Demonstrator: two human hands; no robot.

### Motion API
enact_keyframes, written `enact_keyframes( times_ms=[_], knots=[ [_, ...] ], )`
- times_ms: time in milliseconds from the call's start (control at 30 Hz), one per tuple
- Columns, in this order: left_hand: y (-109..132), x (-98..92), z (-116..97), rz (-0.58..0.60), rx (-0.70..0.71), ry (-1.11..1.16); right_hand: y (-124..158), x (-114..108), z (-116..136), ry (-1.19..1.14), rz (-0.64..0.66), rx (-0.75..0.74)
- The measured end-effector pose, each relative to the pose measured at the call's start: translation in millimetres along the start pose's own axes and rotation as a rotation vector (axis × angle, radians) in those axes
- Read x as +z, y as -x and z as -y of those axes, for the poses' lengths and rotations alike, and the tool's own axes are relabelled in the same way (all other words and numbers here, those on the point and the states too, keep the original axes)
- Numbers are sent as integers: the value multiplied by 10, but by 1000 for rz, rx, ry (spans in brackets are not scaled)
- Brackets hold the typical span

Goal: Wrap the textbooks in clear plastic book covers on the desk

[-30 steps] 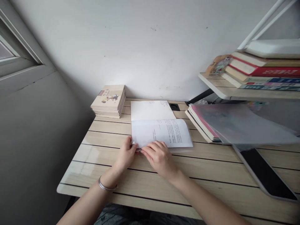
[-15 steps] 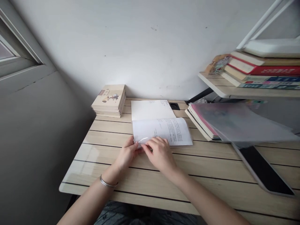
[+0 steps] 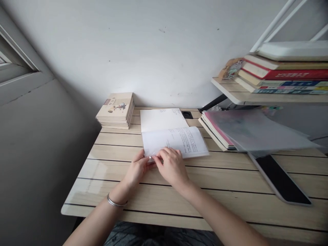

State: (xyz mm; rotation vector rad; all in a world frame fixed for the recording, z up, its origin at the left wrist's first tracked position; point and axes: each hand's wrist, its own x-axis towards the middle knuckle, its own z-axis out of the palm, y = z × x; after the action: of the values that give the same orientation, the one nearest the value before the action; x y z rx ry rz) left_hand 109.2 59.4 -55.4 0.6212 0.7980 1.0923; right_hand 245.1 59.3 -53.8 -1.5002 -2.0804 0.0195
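An open book (image 3: 164, 119) lies on the desk with a mostly blank page at the back and a page of printed text nearer me. Clear plastic (image 3: 153, 152) glints at the near left corner of the printed page. My left hand (image 3: 137, 169) is closed on that corner of the book, thumb on top and fingers partly hidden beneath. Right beside it, my right hand (image 3: 171, 165) pinches the clear plastic at the near edge, its back covering part of the page. The two thumbs almost meet.
A stack of books (image 3: 116, 111) stands at the back left. On the right lie notebooks (image 3: 216, 133) under frosted plastic sheets (image 3: 261, 131) and a dark flat tablet-like device (image 3: 283, 181). Above them, a raised shelf (image 3: 241, 95) carries thick books (image 3: 284, 73).
The whole view has shifted slightly. Both hands stay at the near left corner of the book, the right fingertips a little more curled against the plastic.
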Motion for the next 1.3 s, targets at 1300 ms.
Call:
enact_keyframes(
  times_ms=[1300],
  knots=[
    [-69, -17, 72, -188, 99, -278, 119, -87, -316, -56, -85, -28]
  ],
)
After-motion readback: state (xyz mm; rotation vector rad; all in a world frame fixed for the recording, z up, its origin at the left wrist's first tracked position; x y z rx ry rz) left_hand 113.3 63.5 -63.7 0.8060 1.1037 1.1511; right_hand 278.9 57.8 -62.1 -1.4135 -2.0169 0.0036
